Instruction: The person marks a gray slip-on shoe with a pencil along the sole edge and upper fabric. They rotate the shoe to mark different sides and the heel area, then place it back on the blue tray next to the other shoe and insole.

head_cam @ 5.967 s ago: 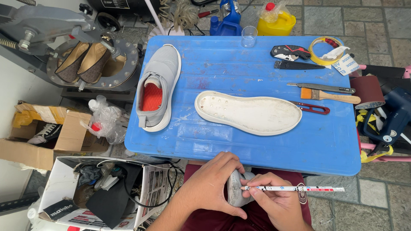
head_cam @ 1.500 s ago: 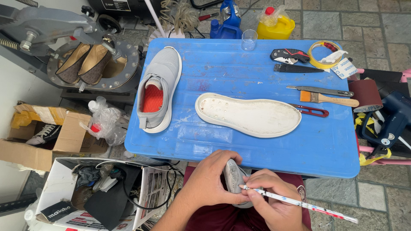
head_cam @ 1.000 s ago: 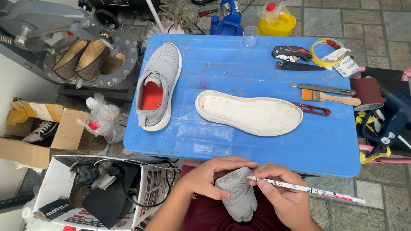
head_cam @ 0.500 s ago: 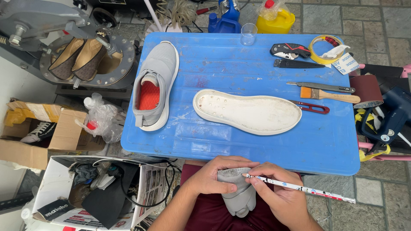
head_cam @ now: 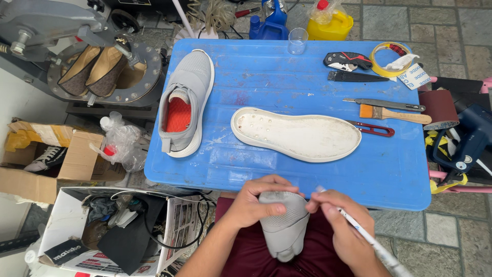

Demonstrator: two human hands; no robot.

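Grey shoe upper (head_cam: 283, 225), sole-less, over the lap, just below the blue surface (head_cam: 287, 174); left hand (head_cam: 254, 201) fingers wrapped round its top; right hand (head_cam: 342, 223) fingers pinched on a white marking pen (head_cam: 365, 237), tip at the upper; white sole (head_cam: 297, 134) and complete grey shoe (head_cam: 185, 102) on the surface.

Shoe (head_cam: 184, 102) left of sole (head_cam: 296, 134) — tools (head_cam: 384, 105) right, on table (head_cam: 256, 72).

Left hand (head_cam: 253, 205), right hand (head_cam: 341, 225), both clenched
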